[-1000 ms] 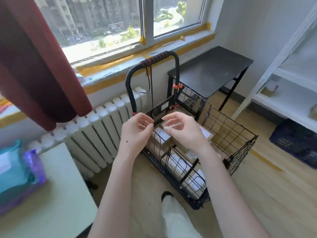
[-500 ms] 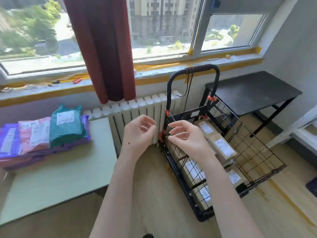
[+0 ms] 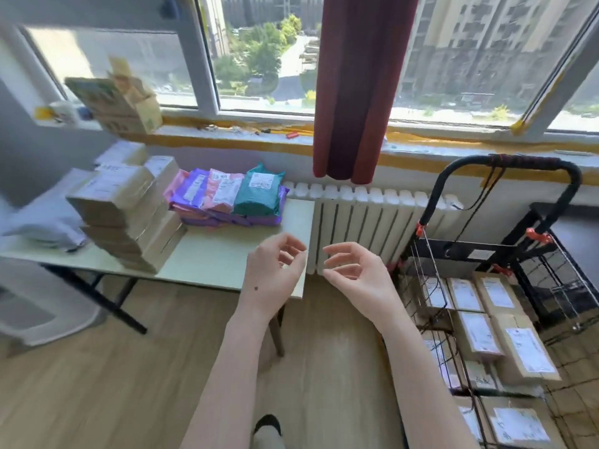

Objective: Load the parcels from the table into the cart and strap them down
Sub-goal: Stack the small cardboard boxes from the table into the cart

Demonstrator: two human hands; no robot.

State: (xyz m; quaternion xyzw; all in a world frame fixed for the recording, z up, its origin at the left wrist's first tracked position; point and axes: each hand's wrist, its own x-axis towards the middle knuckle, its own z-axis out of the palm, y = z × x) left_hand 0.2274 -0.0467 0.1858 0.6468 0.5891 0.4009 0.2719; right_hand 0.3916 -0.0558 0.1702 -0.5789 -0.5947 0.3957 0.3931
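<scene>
Hands (image 3: 274, 273) (image 3: 358, 275) now off cart (image 3: 453, 251); parcels (image 3: 496, 294) brown

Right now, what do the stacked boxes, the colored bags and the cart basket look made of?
The stacked boxes: matte brown cardboard, with white paper labels.
The colored bags: thin plastic film, slightly glossy, wrinkled and puffy.
The cart basket: probably metal wire, black coated, judging by the thin rigid grid.

One wide-angle view from head height, facing forward and down at the radiator (image 3: 356, 222) below the window (image 3: 265, 59). The worktop (image 3: 227, 254) lies left of the radiator, the cart (image 3: 525, 162) right of it. The left hand (image 3: 275, 270) and right hand (image 3: 359, 273) are close to the lens.
</scene>
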